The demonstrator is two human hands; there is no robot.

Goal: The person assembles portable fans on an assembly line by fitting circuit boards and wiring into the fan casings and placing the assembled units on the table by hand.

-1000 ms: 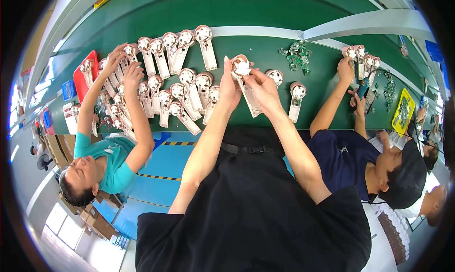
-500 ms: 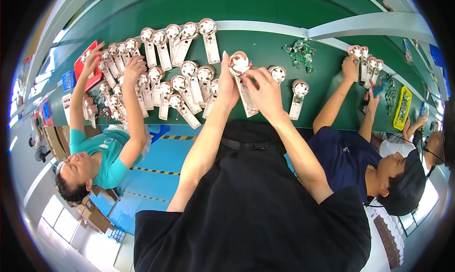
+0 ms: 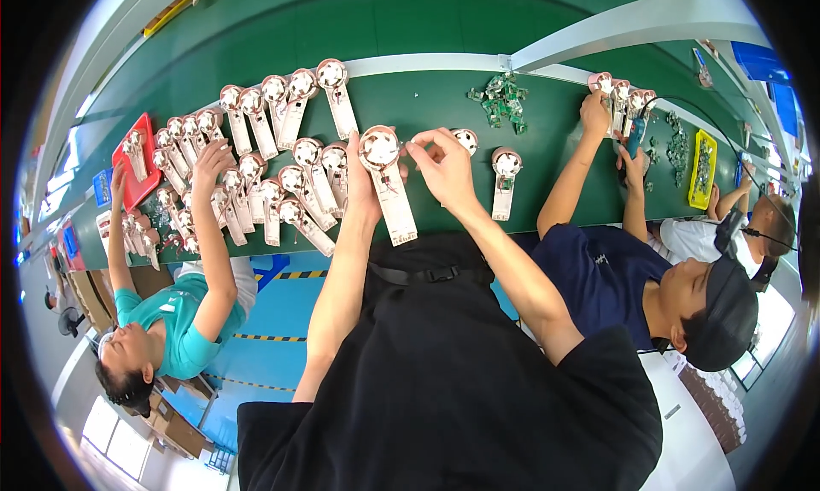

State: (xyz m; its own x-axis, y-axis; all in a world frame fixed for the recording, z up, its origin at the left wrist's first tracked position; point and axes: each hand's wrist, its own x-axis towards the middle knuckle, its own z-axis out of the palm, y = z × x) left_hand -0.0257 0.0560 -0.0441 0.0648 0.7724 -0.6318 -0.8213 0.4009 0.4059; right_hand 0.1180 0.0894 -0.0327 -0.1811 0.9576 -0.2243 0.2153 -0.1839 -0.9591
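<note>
My left hand [image 3: 363, 183] is wrapped round the left edge of an open handheld fan housing [image 3: 395, 209]. Its round pink-rimmed head, with a white wheel inside, points away from me; the pale handle points toward me. Thin reddish wires and a small dark part show below the wheel. Just right of the head, my right hand [image 3: 448, 168] has thumb and forefinger pinched together. Whatever lies between those fingertips is too small to make out. Beyond my right hand lies another fan housing [image 3: 506, 179] with a small green board, and one more is partly hidden behind the hand.
Several similar housings lie in rows at left, near a red tray [image 3: 142, 166]. Green circuit boards [image 3: 502, 102] are heaped farther back. Co-workers sit on both sides; the right one holds a blue-handled tool [image 3: 636, 132]. A yellow bin [image 3: 703, 170] and a metal frame [image 3: 632, 31] stand beyond.
My view has shifted, so the table appears farther left and lower. My right hand has drawn off the fan's head to its right side. The fan is a little closer to me.
</note>
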